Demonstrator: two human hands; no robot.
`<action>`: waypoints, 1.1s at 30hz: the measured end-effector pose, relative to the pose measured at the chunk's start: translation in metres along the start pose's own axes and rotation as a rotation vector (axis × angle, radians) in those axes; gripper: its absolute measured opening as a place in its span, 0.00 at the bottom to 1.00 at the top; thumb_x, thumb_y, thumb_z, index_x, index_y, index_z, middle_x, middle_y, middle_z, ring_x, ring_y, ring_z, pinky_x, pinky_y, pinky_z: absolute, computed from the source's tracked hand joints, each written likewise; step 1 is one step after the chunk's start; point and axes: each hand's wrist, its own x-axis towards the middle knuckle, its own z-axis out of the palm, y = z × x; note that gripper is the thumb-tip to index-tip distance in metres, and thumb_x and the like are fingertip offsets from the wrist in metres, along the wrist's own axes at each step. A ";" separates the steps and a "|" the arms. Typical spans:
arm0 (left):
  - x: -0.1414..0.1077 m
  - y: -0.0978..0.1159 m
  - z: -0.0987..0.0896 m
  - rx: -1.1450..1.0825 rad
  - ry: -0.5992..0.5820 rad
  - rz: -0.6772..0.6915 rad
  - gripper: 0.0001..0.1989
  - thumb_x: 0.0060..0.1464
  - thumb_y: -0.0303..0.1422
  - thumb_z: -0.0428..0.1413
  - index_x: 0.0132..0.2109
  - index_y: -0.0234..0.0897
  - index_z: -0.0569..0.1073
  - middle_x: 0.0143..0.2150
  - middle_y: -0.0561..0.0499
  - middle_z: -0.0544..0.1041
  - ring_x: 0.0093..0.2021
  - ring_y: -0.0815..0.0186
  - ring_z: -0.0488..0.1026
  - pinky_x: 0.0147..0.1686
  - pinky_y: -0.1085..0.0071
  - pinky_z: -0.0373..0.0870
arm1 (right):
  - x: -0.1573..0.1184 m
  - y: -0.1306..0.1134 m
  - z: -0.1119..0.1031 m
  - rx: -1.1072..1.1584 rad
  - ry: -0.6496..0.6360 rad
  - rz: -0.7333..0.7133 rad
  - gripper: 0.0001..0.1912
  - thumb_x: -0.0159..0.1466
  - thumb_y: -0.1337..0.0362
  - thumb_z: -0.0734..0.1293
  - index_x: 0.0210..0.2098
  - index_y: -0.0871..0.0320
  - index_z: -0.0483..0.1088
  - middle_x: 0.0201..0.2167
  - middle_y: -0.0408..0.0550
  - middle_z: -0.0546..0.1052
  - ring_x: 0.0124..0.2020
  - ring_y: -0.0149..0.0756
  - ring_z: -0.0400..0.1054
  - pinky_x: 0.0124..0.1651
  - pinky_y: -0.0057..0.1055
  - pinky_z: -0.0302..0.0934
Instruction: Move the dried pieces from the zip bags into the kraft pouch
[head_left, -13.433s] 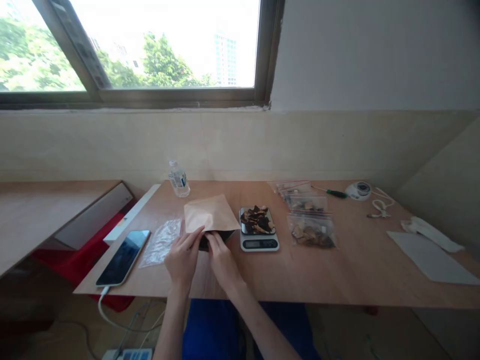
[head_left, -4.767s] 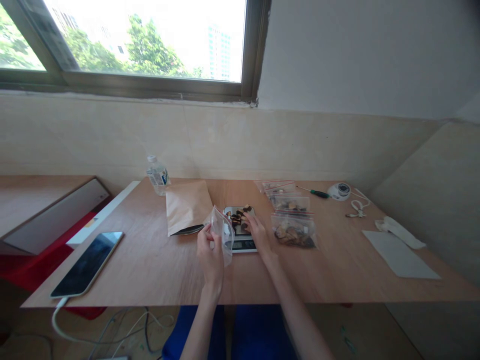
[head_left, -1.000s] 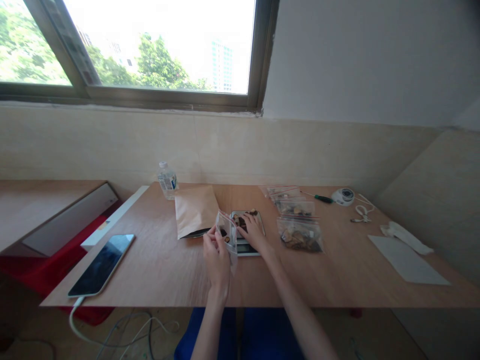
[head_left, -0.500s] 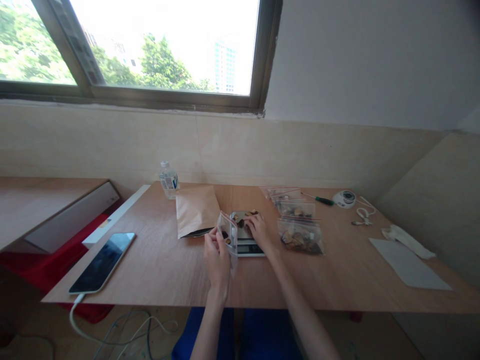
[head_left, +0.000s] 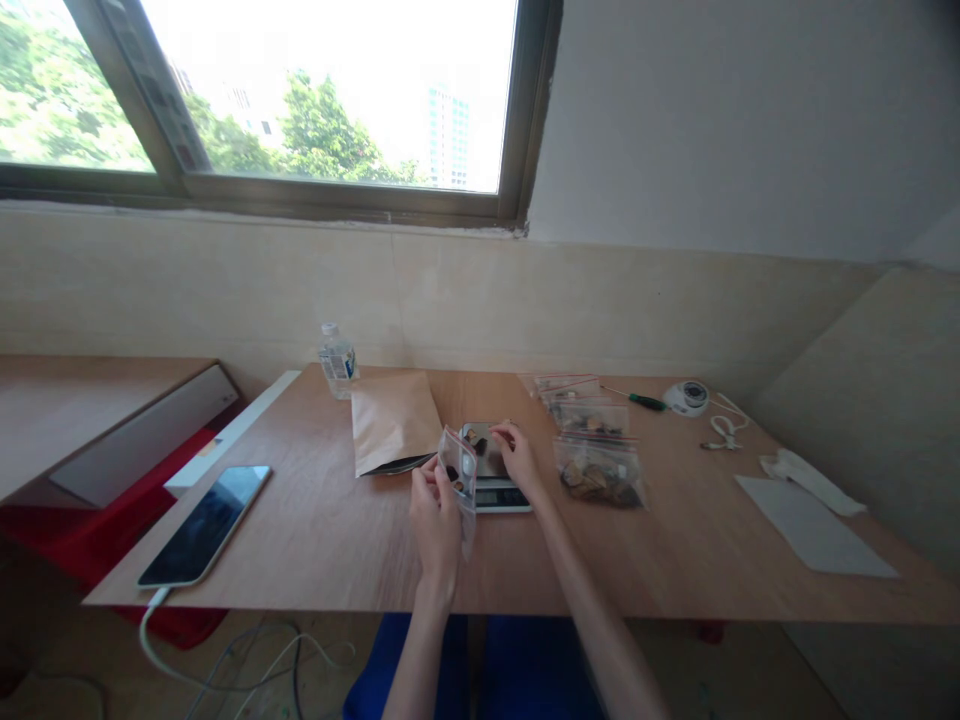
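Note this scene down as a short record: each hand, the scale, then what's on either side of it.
Left hand: holds a clear zip bag with dark pieces inside
Right hand: over the scale; whether it grips anything is unclear
Scale: loose pieces on its plate; reading too small to tell
Left of scale: brown paper bag, phone, plastic bottle
Right of scale: filled zip bags, green-handled screwdriver, white dome camera

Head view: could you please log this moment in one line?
left hand: holding plastic bag | right hand: over scale | scale: dark pieces on top | paper bag: left of scale
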 end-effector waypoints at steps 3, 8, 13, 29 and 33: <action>0.001 -0.002 0.003 0.010 -0.003 0.014 0.14 0.58 0.41 0.43 0.39 0.36 0.66 0.40 0.44 0.75 0.34 0.63 0.73 0.34 0.66 0.67 | 0.004 -0.034 0.001 0.238 0.105 0.069 0.12 0.62 0.59 0.60 0.36 0.60 0.69 0.35 0.50 0.75 0.38 0.36 0.69 0.43 0.32 0.62; 0.003 -0.003 0.007 0.018 -0.005 0.026 0.14 0.58 0.41 0.44 0.39 0.36 0.66 0.41 0.43 0.75 0.33 0.62 0.74 0.34 0.66 0.68 | -0.004 -0.092 0.009 0.357 -0.076 0.072 0.09 0.61 0.61 0.62 0.36 0.58 0.71 0.35 0.48 0.76 0.37 0.34 0.69 0.42 0.29 0.62; 0.002 -0.003 0.007 0.014 0.011 0.011 0.15 0.57 0.42 0.43 0.40 0.36 0.66 0.40 0.42 0.75 0.34 0.61 0.74 0.33 0.66 0.67 | -0.021 -0.111 0.019 0.084 -0.146 0.074 0.06 0.59 0.66 0.64 0.35 0.58 0.71 0.37 0.48 0.74 0.40 0.36 0.67 0.45 0.34 0.59; 0.006 -0.008 -0.009 0.029 0.075 -0.057 0.15 0.56 0.44 0.44 0.36 0.36 0.66 0.30 0.47 0.75 0.29 0.61 0.73 0.28 0.68 0.65 | -0.002 -0.021 0.034 -0.457 -0.129 -0.110 0.19 0.60 0.62 0.63 0.50 0.59 0.66 0.49 0.58 0.68 0.50 0.47 0.59 0.50 0.43 0.55; 0.007 -0.009 -0.011 0.041 0.059 -0.049 0.15 0.57 0.44 0.44 0.35 0.37 0.65 0.31 0.47 0.75 0.31 0.61 0.73 0.30 0.68 0.65 | 0.001 -0.013 0.036 -0.572 -0.187 -0.114 0.14 0.61 0.67 0.61 0.46 0.59 0.69 0.44 0.57 0.71 0.46 0.46 0.60 0.49 0.42 0.55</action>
